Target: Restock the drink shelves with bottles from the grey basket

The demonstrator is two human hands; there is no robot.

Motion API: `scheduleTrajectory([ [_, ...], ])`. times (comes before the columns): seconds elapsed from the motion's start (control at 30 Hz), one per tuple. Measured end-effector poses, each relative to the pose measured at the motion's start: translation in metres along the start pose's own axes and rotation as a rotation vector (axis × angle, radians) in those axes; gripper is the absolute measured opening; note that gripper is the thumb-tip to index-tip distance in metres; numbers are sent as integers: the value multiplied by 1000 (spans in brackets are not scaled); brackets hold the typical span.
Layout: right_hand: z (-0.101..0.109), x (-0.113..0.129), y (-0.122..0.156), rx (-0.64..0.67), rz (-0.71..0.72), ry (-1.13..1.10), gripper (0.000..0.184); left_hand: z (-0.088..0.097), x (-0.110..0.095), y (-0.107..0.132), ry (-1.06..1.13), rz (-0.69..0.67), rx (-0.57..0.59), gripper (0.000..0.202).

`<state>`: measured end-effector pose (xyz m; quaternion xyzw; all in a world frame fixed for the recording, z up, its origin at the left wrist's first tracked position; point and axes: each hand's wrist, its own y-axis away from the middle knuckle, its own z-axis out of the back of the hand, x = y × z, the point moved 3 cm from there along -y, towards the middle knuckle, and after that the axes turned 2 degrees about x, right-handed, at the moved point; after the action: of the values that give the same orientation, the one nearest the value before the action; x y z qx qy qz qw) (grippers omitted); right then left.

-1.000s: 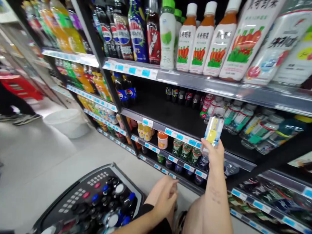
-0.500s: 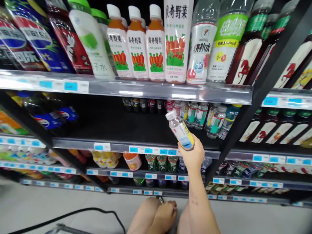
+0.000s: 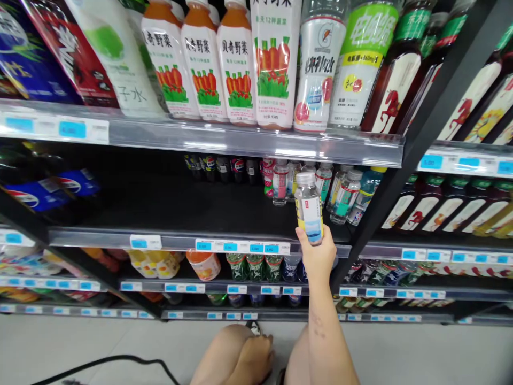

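Note:
My right hand (image 3: 318, 256) grips the base of a small clear bottle (image 3: 309, 207) with a white cap and a yellow and blue label. It holds the bottle upright at the front lip of the dark middle shelf (image 3: 172, 238), just in front of a group of similar small bottles (image 3: 340, 190) at the back. My left hand (image 3: 251, 359) rests on my knee at the bottom of the view, fingers curled with nothing seen in them.
The top shelf (image 3: 224, 140) carries tall carrot-juice bottles (image 3: 236, 59) and other drinks. Cola bottles (image 3: 218, 167) stand deep on the middle shelf, whose left part is bare. A black upright post (image 3: 404, 160) divides the racks. Lower shelves hold more bottles. A black cable (image 3: 120, 361) crosses the floor.
The view has swung right, away from the basket of bottles. My right hand has turned the bottle from tilted to upright and brought it closer to the middle shelf. My left hand stays on my knee.

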<state>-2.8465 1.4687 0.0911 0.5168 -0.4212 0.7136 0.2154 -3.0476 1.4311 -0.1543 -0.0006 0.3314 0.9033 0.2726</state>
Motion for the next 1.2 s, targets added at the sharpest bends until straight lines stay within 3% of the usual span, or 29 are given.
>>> scheduleTrajectory([
  [0.07,1,-6,-5,29,-33,-8,70,-2,5,-3,-1,10,-13,43],
  [0.23,-5,-17,-27,32,101,95,73,-4,16,-7,-19,44,-17,43],
  [0.33,-9,-22,-44,61,30,289,68,-4,22,-9,-11,69,-1,42],
  [0.47,-12,-19,-55,168,-69,344,62,-8,31,-16,-18,94,53,43],
  [0.73,-25,-13,-50,10,-97,441,53,-4,38,-15,-26,108,108,49],
  [0.93,-30,-17,-58,-22,-209,513,66,1,31,-12,-31,101,128,52],
  [1.0,-28,-15,-54,-21,-165,497,76,0,30,-11,-34,92,124,51],
  [1.1,-19,-3,-36,-52,44,422,87,-1,28,-8,-36,83,92,49],
  [1.2,-16,9,-11,23,163,371,64,1,26,-6,-29,77,64,47],
])
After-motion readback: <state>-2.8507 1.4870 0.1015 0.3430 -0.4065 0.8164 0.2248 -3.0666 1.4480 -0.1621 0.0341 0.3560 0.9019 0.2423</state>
